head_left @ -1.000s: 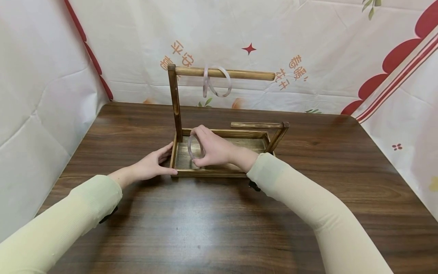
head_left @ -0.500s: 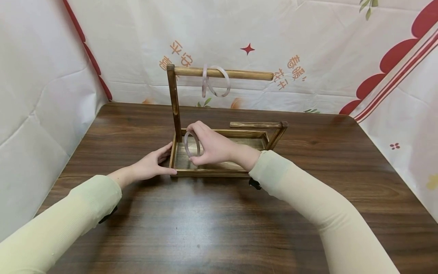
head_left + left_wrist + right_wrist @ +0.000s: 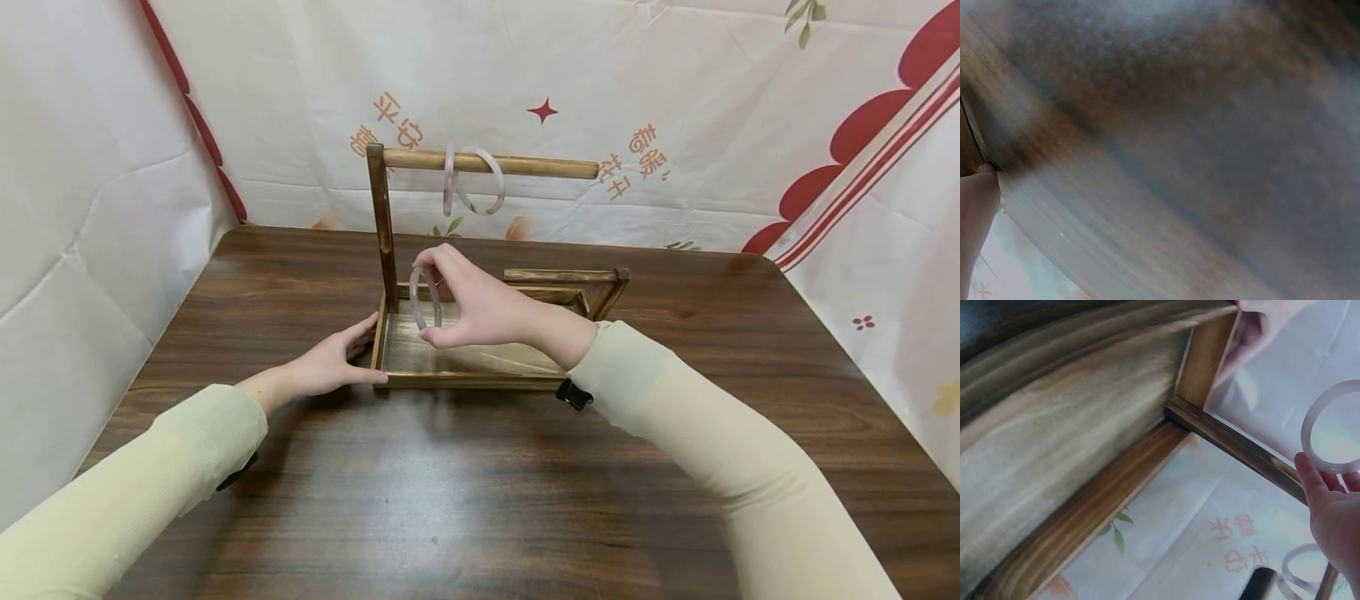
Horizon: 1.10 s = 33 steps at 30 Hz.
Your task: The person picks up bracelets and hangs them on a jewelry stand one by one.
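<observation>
Between the thumb and fingertips of my right hand (image 3: 487, 302) a pale translucent bangle (image 3: 415, 302) is pinched upright, just over the left part of a wooden stand's tray (image 3: 465, 381). The right wrist view shows the same bangle (image 3: 1307, 434) at the fingertips. My left hand (image 3: 330, 364) rests against the tray's left end, thumb straight along the front corner and fingers along the outer side. Two more bangles, one pinkish (image 3: 447, 196) and one whitish (image 3: 500, 179), hang on the stand's tall upper bar (image 3: 547, 167).
A lower bar (image 3: 558, 275) juts leftward from a short post at the tray's right end. The tall post (image 3: 381, 225) rises at the left end. Behind the brown table (image 3: 420, 500) hangs a white printed cloth (image 3: 300, 108).
My right hand has lifted the bangle a little, up from the tray floor, and the forearm has shifted slightly right. The left hand and the hanging bangles have stayed in place.
</observation>
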Motion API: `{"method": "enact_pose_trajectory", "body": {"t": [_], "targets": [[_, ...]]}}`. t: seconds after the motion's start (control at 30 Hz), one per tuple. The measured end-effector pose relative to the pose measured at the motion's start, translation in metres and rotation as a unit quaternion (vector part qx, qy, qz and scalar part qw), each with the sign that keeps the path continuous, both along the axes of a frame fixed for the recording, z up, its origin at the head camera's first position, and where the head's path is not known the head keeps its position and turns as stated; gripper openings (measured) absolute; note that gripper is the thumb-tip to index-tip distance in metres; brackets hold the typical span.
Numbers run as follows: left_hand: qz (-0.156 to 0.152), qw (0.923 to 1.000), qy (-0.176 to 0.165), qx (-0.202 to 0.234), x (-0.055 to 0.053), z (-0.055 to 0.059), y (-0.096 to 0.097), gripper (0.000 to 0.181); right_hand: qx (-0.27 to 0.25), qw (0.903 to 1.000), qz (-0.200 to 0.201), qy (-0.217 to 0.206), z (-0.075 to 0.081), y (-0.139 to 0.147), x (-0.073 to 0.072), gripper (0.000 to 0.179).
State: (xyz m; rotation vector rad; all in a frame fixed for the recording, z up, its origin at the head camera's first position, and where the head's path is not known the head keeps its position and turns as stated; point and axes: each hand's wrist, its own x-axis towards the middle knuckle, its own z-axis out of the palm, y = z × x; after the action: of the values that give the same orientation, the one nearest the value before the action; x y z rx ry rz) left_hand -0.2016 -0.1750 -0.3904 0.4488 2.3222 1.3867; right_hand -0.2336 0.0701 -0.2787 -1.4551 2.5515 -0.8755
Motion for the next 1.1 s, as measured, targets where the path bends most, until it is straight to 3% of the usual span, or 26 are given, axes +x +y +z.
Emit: {"method": "enact_pose_trajectory", "body": {"t": [0.47,0.8,1.1], "targets": [[-0.002,0.9999,-0.008,-0.010,0.001,0.002,-0.001,0.098,-0.054,0.9984,-0.007,-0.017,0.022,0.029,0.002,0.062],[-0.002,0.9999,-0.006,-0.012,0.002,0.001,0.000,0.099,-0.071,0.9953,-0.060,-0.024,0.038,0.057,-0.001,0.063],[-0.002,0.9999,-0.003,-0.012,0.002,0.001,0.000,0.099,-0.120,0.9886,-0.079,-0.046,0.043,0.078,-0.009,0.060]]}}
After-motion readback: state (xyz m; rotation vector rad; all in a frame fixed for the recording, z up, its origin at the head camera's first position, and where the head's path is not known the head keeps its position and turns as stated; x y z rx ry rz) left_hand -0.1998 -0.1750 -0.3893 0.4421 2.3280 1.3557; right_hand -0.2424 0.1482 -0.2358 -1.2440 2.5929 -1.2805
